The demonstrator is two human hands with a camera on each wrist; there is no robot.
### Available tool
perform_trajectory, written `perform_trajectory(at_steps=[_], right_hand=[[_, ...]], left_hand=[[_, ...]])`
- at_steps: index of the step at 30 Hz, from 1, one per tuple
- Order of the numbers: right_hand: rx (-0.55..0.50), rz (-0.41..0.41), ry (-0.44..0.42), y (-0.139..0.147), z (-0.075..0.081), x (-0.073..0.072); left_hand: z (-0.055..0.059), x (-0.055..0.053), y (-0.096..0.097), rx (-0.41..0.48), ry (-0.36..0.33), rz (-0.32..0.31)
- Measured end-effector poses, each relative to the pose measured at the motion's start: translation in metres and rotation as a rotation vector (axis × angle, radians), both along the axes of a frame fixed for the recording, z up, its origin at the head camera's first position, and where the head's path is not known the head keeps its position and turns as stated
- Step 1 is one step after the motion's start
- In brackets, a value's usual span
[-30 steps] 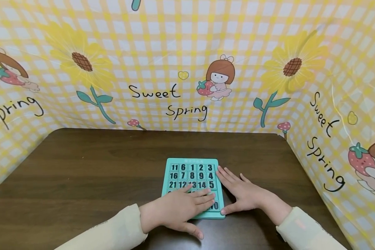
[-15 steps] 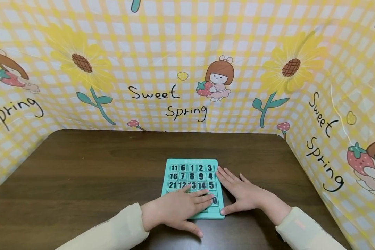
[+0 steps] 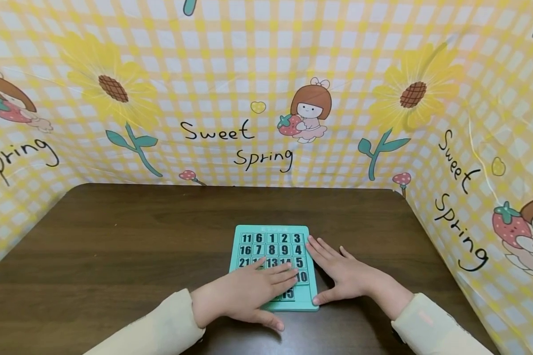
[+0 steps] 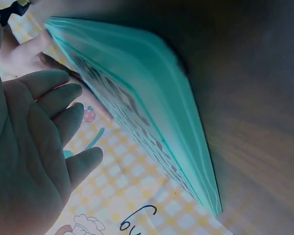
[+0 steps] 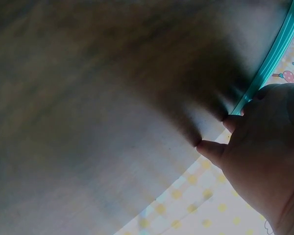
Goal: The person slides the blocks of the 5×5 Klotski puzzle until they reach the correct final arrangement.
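I see the left hand (image 3: 253, 293) straight-fingered over the board (image 3: 273, 230), and the right hand (image 3: 345, 274), also straight-fingered, touching its right edge.

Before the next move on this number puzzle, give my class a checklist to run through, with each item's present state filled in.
1. Number board flat on the table: ok.
2. Right grip at the board's right edge: ok, fingertips and thumb touch it.
3. A slot to slide into: ok, the open slot is at the bottom right, below the 10 tile and beside the 15 tile.
4. All numbers readable: not ok, the left grip hides several in the lower rows.
5. Left fingertips pressing a tile: cannot tell from these views.
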State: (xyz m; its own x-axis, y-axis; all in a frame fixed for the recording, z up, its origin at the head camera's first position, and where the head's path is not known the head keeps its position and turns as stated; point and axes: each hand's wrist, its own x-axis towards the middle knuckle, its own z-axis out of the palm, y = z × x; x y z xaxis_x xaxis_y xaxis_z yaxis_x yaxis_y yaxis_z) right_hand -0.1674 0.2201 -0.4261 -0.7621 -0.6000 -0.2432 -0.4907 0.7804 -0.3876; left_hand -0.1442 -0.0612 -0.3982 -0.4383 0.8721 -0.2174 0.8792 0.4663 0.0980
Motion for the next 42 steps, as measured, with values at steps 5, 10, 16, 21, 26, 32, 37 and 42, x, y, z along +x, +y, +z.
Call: perform_trajectory(at_steps=[5, 10, 16, 21, 26, 32, 37, 42], right_hand=[[-0.008, 0.011, 0.013, 0.000, 0.001, 0.000], [-0.008, 0.015, 0.019, -0.001, 0.001, 0.000], [-0.009, 0.009, 0.020, 0.000, 0.001, 0.000], [-0.012, 0.007, 0.016, -0.001, 0.001, 0.000], [-0.015, 0.007, 0.010, -0.001, 0.001, 0.000], [-0.008, 0.014, 0.017, -0.002, 0.001, 0.000], [-0.006, 0.018, 0.015, -0.002, 0.001, -0.001], [-0.005, 0.013, 0.012, -0.001, 0.001, 0.000]], left_hand=[[0.000, 0.012, -0.007, 0.034, 0.031, -0.057], [-0.003, 0.020, -0.013, 0.055, 0.078, -0.082], [-0.006, 0.022, -0.016, 0.060, 0.099, -0.098], [-0.009, 0.021, -0.014, 0.063, 0.092, -0.112], [-0.011, 0.018, -0.009, 0.066, 0.069, -0.123], [-0.011, 0.016, -0.002, 0.063, 0.060, -0.138], [-0.012, 0.015, 0.004, 0.052, 0.068, -0.147], [-0.009, 0.013, 0.001, 0.052, 0.071, -0.133]])
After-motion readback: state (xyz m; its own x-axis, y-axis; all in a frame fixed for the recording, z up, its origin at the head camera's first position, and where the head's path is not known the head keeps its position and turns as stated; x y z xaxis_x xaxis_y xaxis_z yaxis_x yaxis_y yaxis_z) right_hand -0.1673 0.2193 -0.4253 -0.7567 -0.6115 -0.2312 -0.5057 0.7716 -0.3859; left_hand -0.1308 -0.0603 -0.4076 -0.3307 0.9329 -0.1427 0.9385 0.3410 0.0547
